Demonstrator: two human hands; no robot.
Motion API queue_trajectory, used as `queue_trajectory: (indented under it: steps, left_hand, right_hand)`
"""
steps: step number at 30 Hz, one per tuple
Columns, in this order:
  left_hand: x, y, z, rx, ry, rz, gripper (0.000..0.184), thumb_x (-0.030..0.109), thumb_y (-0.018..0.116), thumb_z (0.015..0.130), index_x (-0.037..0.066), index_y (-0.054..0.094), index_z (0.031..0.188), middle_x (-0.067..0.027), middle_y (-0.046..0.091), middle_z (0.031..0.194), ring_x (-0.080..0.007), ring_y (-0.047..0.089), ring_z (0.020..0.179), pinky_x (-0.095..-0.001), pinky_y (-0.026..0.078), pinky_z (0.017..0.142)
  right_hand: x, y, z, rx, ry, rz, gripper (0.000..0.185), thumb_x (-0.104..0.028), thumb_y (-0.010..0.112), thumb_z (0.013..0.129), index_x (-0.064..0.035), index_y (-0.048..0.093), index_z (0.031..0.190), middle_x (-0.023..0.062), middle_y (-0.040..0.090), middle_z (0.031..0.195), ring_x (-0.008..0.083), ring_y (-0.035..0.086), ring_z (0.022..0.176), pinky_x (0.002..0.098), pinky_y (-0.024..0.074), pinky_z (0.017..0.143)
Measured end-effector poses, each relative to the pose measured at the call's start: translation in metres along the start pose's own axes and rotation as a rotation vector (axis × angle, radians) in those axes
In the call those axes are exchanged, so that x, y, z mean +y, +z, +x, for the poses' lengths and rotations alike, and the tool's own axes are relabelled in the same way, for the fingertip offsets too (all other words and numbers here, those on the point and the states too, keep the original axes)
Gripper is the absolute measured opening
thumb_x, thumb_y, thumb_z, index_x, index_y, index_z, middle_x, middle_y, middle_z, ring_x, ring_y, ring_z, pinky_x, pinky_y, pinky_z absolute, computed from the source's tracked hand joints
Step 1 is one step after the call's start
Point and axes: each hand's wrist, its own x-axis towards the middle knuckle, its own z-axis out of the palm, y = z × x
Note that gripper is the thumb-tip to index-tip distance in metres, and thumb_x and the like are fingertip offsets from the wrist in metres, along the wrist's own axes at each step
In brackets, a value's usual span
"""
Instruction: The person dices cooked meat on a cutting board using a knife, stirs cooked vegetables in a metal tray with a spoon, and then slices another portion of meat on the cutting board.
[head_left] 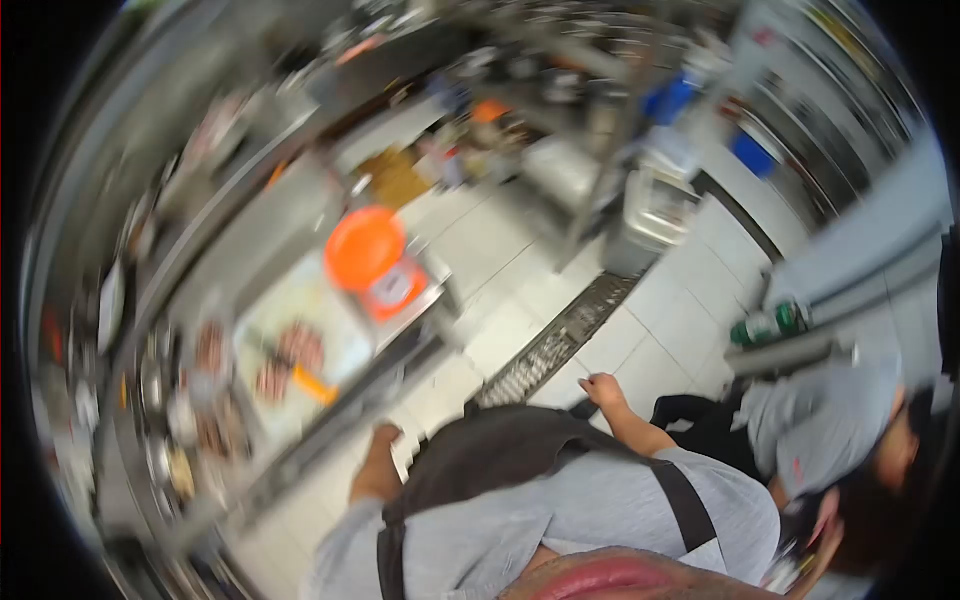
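Observation:
My left hand [386, 436] hangs low beside the dark apron [490, 450], near the front edge of the counter. Its fingers are blurred, and I cannot make out whether it holds anything. My right hand [600, 388] is out in front of the apron's right side, over the tiled floor, with its fingers curled in and nothing visible in them. On the counter to the left lies a white cutting board [345, 325] with pieces of raw meat [302, 345] and a knife with a yellow handle [314, 385]. Neither hand touches these.
An orange scale with a round pan [365, 248] stands beyond the board. A drain grate [555, 340] crosses the floor ahead, leading to a grey bin [655, 215]. A co-worker in a grey shirt [825, 415] is close on my right. A green bottle pack [770, 324] is beyond them.

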Motion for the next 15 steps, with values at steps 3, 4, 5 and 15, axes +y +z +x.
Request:
queue_trajectory:
  steps: [3,4,5,15]
  left_hand:
    - [-0.112,0.022,-0.013,0.093,-0.084,-0.031,0.034,0.033,0.059,0.086,0.002,0.072,0.088,-0.0176,0.069,0.083,-0.0313,0.067,0.065,-0.0485,0.055,0.055]
    - [-0.097,0.017,-0.064,0.187,-0.014,0.147,0.034,0.031,0.056,0.083,0.002,0.072,0.087,-0.0200,0.070,0.089,-0.0329,0.069,0.076,-0.0462,0.056,0.066]
    - [-0.116,0.026,-0.079,0.346,0.057,0.261,0.033,0.030,0.054,0.080,0.003,0.072,0.086,-0.0209,0.070,0.096,-0.0334,0.068,0.090,-0.0444,0.055,0.078]
    - [-0.085,0.056,-0.205,0.663,-0.349,-0.662,0.031,0.026,0.066,0.078,0.007,0.072,0.102,-0.0164,0.071,0.099,-0.0285,0.069,0.094,-0.0374,0.054,0.086]
  right_hand:
    - [-0.112,0.011,0.007,-0.336,-0.252,-0.132,0.041,-0.042,0.059,0.089,-0.0036,0.072,0.087,0.0230,0.066,0.084,0.0425,0.064,0.084,0.0474,0.0502,0.077]
    - [-0.158,0.002,-0.005,-0.406,-0.285,-0.085,0.040,-0.041,0.061,0.088,-0.0028,0.072,0.087,0.0243,0.066,0.083,0.0426,0.064,0.084,0.0473,0.0502,0.076]
    - [-0.196,-0.008,-0.011,-0.458,-0.308,-0.038,0.038,-0.039,0.063,0.087,-0.0021,0.072,0.087,0.0256,0.065,0.083,0.0427,0.064,0.083,0.0471,0.0501,0.076]
    - [-0.311,-0.012,0.078,-0.671,-0.667,-0.120,0.037,-0.034,0.064,0.088,0.0024,0.068,0.081,0.0239,0.063,0.072,0.0405,0.063,0.071,0.0450,0.0487,0.068]
